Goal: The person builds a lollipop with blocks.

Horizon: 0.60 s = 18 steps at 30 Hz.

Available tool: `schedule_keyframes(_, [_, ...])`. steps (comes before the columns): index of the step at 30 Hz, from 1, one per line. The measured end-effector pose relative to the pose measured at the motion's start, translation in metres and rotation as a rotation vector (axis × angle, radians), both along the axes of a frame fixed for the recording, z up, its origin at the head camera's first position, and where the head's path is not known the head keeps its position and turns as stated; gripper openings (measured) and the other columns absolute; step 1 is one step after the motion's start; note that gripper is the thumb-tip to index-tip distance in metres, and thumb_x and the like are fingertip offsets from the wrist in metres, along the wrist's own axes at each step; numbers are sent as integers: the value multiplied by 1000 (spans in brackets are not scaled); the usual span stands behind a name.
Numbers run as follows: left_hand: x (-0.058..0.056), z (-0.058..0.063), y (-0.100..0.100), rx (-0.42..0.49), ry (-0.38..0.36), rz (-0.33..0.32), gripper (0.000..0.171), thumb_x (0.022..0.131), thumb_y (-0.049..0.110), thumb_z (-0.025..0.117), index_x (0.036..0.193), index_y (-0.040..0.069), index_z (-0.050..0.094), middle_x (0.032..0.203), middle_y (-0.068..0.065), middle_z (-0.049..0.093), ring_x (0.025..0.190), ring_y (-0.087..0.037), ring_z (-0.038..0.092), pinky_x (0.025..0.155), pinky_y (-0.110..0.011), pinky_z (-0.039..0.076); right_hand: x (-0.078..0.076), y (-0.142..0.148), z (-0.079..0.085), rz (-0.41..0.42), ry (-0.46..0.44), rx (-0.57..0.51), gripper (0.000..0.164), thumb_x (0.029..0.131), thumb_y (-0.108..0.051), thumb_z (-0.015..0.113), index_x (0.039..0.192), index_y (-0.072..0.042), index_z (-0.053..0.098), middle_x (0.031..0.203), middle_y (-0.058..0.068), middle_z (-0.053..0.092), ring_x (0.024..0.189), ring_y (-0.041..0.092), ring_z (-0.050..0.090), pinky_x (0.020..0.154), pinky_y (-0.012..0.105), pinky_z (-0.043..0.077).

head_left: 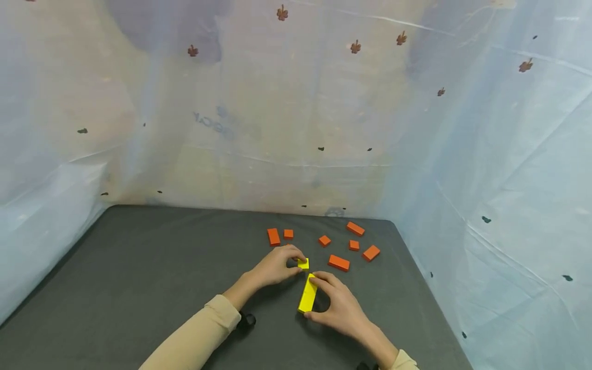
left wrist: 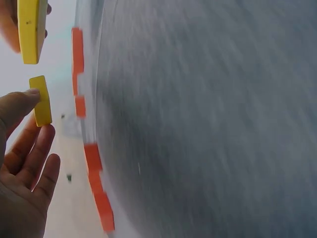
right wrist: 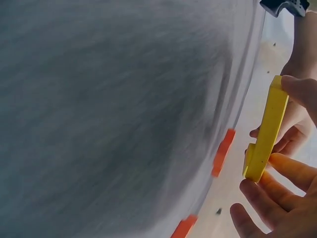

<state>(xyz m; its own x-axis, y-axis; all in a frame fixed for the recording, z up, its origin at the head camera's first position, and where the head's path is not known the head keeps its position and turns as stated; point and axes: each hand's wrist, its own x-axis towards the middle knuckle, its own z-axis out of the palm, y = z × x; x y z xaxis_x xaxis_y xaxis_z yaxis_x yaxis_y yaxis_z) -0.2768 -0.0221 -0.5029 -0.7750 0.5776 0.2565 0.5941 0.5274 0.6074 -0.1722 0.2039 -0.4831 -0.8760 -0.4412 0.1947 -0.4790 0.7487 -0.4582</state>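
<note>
My left hand [head_left: 276,265] pinches a small yellow block [head_left: 303,264] between thumb and fingers; the left wrist view shows the same yellow block [left wrist: 42,101] with the thumb across its face. Just nearer to me, my right hand [head_left: 339,306] holds a longer yellow block [head_left: 308,294] by its two ends, thumb at the near end and fingertips at the far one. In the right wrist view this long yellow block [right wrist: 267,129] stands in front of the left hand and overlaps the small one. A narrow gap parts the two blocks in the head view.
Several orange blocks lie scattered beyond the hands, among them an oblong one [head_left: 339,262] nearest the right hand and a small one [head_left: 289,234] past the left. The dark table [head_left: 152,267] is bordered at the back and sides by a pale printed curtain [head_left: 277,113].
</note>
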Motion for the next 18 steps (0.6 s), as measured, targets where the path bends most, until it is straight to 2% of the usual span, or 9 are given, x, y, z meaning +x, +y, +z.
schedule_keyframes(9, [2,0,-50,53,6,86,28,92,10,81,118,18,76,118,3,69,107,-18,66,92,-40,57,-10,-42,8,119,6,24,76,80,-42,91,144,-11,63,150,3,54,130,24,58,102,52,52])
schedule_keyframes(18, [7,6,-93,10,29,94,26,91,8,81,116,15,75,118,0,68,105,-22,67,91,-44,58,-15,-81,8,221,-5,140,77,83,-51,86,147,-16,61,152,2,53,129,21,59,104,51,51])
